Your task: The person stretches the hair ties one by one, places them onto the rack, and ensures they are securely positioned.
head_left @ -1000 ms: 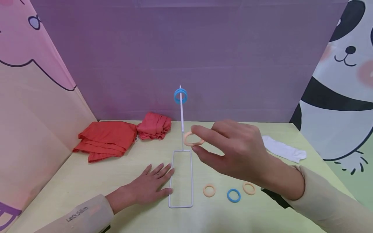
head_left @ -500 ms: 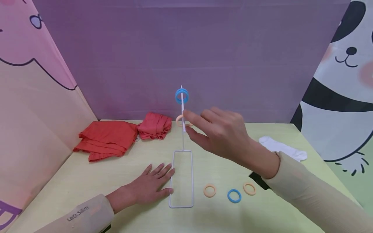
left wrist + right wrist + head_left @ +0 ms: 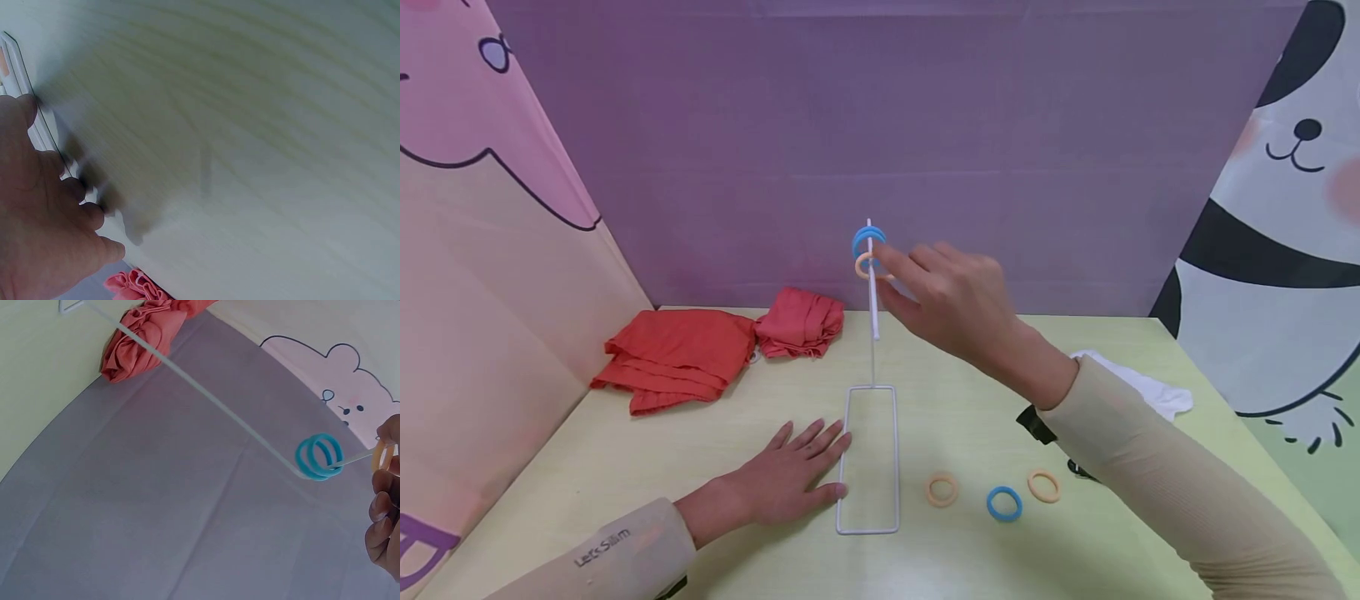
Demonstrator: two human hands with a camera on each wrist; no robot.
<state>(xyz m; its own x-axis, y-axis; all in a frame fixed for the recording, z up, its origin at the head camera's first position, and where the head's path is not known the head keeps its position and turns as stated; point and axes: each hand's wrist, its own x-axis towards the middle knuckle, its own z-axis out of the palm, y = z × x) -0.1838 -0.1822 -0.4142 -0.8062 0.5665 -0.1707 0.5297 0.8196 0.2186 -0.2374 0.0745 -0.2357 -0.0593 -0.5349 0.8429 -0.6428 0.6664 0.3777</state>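
1. Pale yellow-green table [image 3: 625,467] is enclosed by a purple back wall and cartoon-printed side panels.
2. White wire stand [image 3: 871,333] is set mid-table: thin rectangular base loop flat on the surface, slim rod rising from its far end, horizontal peg at the top.
3. Orange ring [image 3: 863,266] is pinched between thumb and forefinger of the right hand [image 3: 955,300], threaded onto the peg, just in front of the two blue rings [image 3: 319,456] already hung there.
4. Rings are seen as small, smooth, round bands; the wire is thin and matte white.
5. Right arm is raised and stretched forward over the stand, remaining fingers loosely curled, beige sleeve down to the wrist.
6. Left hand [image 3: 790,479] is laid flat on the table, fingers spread, fingertips touching the left side of the base loop.
7. Three loose rings [image 3: 992,496] are left on the table right of the base: orange, blue, orange.
8. Crumpled red cloth [image 3: 700,350] is piled far left; white cloth [image 3: 1150,392] lies far right, partly hidden by the right arm.
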